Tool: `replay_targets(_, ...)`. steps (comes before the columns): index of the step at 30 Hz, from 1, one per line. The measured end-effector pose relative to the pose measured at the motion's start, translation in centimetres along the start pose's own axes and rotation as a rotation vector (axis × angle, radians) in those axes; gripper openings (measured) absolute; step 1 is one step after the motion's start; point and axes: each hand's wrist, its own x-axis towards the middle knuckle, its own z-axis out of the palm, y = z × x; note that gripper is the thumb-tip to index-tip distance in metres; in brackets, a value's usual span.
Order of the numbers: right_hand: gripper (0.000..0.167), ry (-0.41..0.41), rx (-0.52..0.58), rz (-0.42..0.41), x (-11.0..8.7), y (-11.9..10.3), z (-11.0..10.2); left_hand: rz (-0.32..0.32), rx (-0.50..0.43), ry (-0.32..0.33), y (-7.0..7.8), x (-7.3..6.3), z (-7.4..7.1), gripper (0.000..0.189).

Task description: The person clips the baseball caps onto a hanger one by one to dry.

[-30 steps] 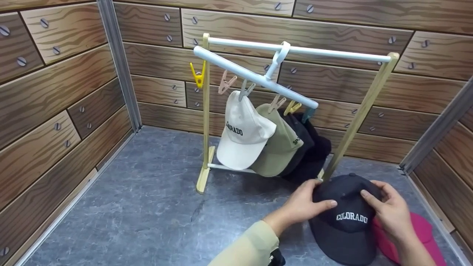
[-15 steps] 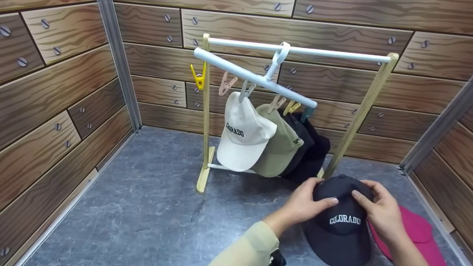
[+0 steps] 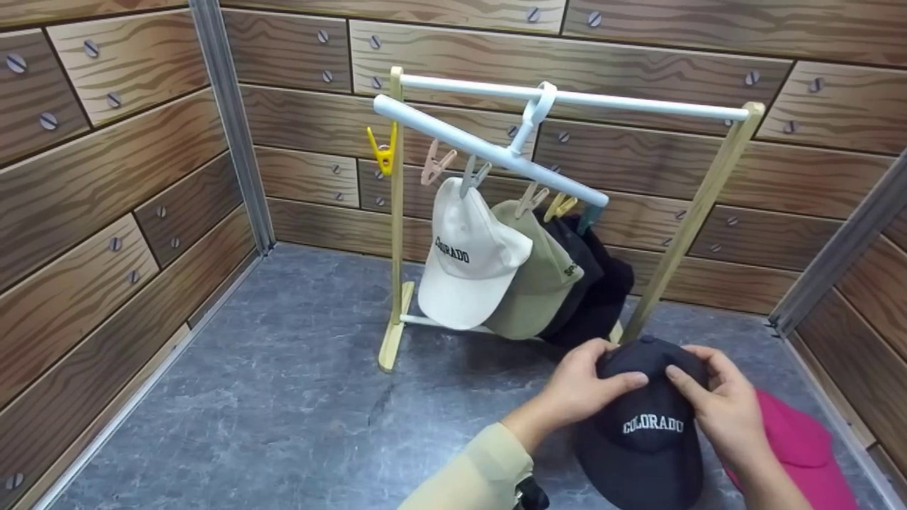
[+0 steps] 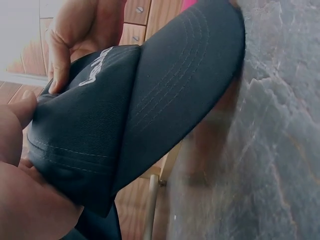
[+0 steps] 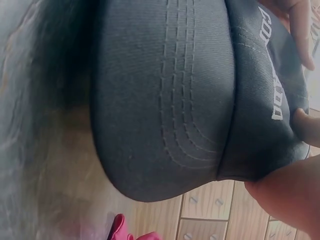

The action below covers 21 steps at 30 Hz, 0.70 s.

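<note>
A dark baseball cap with white COLORADO lettering is held upright at the lower right of the head view, brim toward the wearer. My left hand grips its crown from the left, thumb on the front. On the other side my right hand holds the crown, its thumb pressed near the top. Both wrist views show the brim close over the grey surface. Fingers behind the crown are hidden. A pink cap lies on the surface to the right, partly behind my right forearm.
A rack with white rails stands behind. From its tilted hanger, clothespins hold a white cap, an olive cap and dark caps. A yellow clothespin and a pink clothespin hang without caps. Wood-patterned walls enclose the surface.
The dark cap has shifted a little left, and my right hand has moved left with it. My left hand has stayed nearly in place. More of the pink cap shows.
</note>
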Motion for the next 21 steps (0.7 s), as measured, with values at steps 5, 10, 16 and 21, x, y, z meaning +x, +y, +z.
replay_targets(5, 0.032, 0.002, 0.006, -0.026, -0.4, -0.3, 0.5, 0.023, 0.019, -0.010, 0.1, 0.0, -0.5, 0.029)
replay_targets(10, 0.030, -0.002, 0.000, -0.046, -0.6, -0.6, 0.9, 0.039, 0.026, -0.020, 0.5, -0.2, -1.0, 0.027)
replay_targets(16, 0.031, -0.011, -0.034, -0.061, -0.9, -1.2, 1.3, 0.048, 0.009, -0.025, 1.1, -0.7, -1.7, 0.022)
replay_targets(21, 0.030, -0.016, -0.060, -0.064, -1.1, -1.9, 1.8, 0.074, 0.020, -0.027, 1.7, -1.1, -2.6, 0.022)
